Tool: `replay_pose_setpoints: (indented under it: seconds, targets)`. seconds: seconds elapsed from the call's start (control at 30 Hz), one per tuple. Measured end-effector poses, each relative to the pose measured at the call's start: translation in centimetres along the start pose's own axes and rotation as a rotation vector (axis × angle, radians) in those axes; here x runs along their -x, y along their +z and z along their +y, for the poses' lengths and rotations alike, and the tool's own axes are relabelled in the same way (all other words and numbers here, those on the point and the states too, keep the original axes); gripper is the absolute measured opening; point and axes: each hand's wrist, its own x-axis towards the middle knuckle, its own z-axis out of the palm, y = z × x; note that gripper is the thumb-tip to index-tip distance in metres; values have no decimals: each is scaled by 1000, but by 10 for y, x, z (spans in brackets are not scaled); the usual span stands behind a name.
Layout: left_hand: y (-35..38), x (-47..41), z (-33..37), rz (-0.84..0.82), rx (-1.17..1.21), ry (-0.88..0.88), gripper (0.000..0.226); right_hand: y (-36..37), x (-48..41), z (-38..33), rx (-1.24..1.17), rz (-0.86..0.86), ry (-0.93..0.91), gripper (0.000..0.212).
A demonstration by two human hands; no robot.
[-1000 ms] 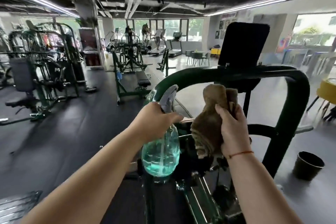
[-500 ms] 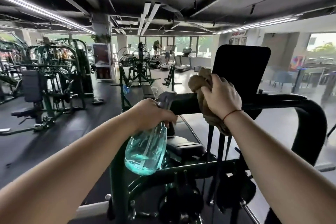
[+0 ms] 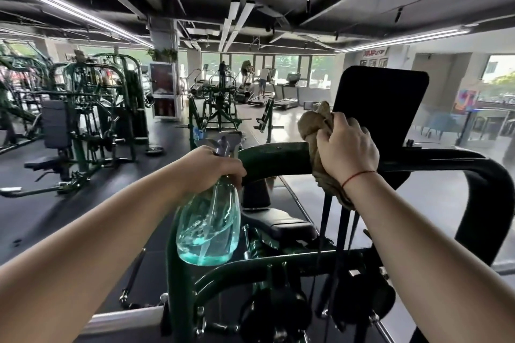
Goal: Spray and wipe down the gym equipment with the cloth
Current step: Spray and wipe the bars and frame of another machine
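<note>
Here, cloth [image 3: 315,122] on bar [image 3: 278,159] (bottle [image 3: 209,228] beside).

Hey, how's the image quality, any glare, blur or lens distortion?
Head view: wide-angle edge stretch; white ceiling light strips glare; far windows look hazy; black rectangular back pad is a flat silhouette; brown crumpled cloth and clear teal-tinted spray bottle are sharp.

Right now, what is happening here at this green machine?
A person is cleaning a gym machine. The right hand grips a brown cloth and holds it against the green top bar, beside the black pad. The left hand holds a clear spray bottle by its neck, just left of the cloth. Blue-green liquid sits in the bottom of the bottle.
</note>
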Motion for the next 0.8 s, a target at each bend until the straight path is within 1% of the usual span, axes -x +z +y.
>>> replay_pose_setpoints:
  seconds: [0.1, 0.23, 0.27, 0.3, 0.37, 0.4, 0.43, 0.5, 0.53, 0.6, 0.7, 0.8]
  targets:
    - [-12, 12, -12, 44, -38, -43, 26, -1, 2, -2, 1, -7, 11, 42]
    - [-23, 24, -31, 44, -91, -62, 17, -6, 3, -10, 20, -37, -11, 48]
    - [-25, 25, -34, 30, -84, -54, 11, -7, 2, -14, 24, -49, -39, 47]
    - [-28, 27, -37, 16, -70, -51, 11, -7, 1, -19, 23, -65, -69, 44]
    - [-30, 25, -40, -9, -45, -35, 25, -7, -1, -28, 24, -111, -128, 38]
    - [-32, 25, -42, -16, -54, -22, 30, -6, -2, -34, 35, -136, -152, 38]
    - [-34, 25, -44, -14, -63, -12, 30, -5, -3, -40, 58, -156, -175, 40]
    - [-39, 24, -48, -4, -77, -29, 15, -4, -6, -49, 111, -193, -202, 43]
    - [-42, 24, -51, 0, -82, -27, 15, -5, -9, -52, 124, -207, -199, 44]
    - [-52, 22, -56, -14, -100, -18, 17, -8, -18, -56, 137, -189, -148, 42]
    - [-69, 21, -66, -81, -139, 12, 16, -6, -29, -60, 185, -110, -19, 41]
    - [-84, 18, -82, -70, -160, 0, 20, 7, -29, -78, 287, -211, 93, 41]
